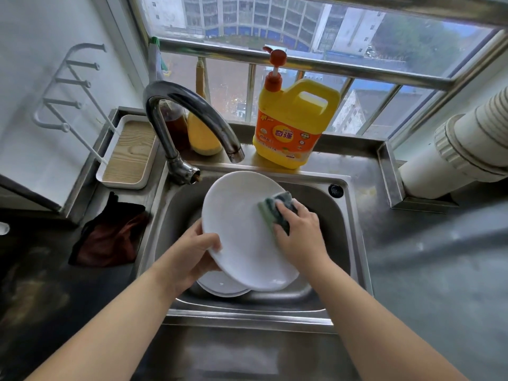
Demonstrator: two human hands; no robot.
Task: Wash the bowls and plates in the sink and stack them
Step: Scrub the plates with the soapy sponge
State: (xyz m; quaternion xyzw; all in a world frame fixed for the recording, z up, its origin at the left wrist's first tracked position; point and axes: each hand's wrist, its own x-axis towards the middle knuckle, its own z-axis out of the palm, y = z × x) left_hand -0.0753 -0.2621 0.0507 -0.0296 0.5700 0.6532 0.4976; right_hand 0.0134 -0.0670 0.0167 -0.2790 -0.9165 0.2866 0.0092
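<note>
Left hand [192, 257] grips the white plate [242, 229] by its near-left rim, tilted over the sink [341, 215]; right hand [299, 237] presses a green sponge [275, 210] onto its right side.

Two plates [242, 229] [220, 284], one sponge [277, 210], one detergent jug [291, 125], one faucet [187, 114].

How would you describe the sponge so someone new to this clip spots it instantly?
Start at the steel sink under the curved chrome tap. Over the basin the left hand holds a tilted round white plate. The green scrubbing sponge is pressed to its right rim by the right hand, the only green, soft-looking item there.
</note>
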